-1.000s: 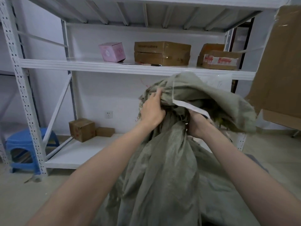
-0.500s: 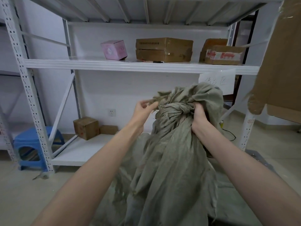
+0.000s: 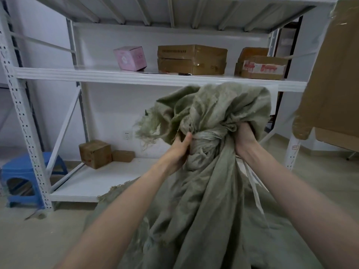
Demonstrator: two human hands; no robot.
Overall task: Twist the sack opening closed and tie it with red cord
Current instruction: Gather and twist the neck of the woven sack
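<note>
Both hands, left hand [image 3: 179, 150] and right hand [image 3: 245, 137], squeeze the soft, floppy sack [image 3: 204, 191] at its twisted neck [image 3: 208, 138], the best spot to hold.

One camera (wide-angle) rides on my head, facing forward and down. The sack [image 3: 204, 191] sits close under it, low in frame; the shelf [image 3: 136, 77] stands beyond, filling the upper half.
</note>
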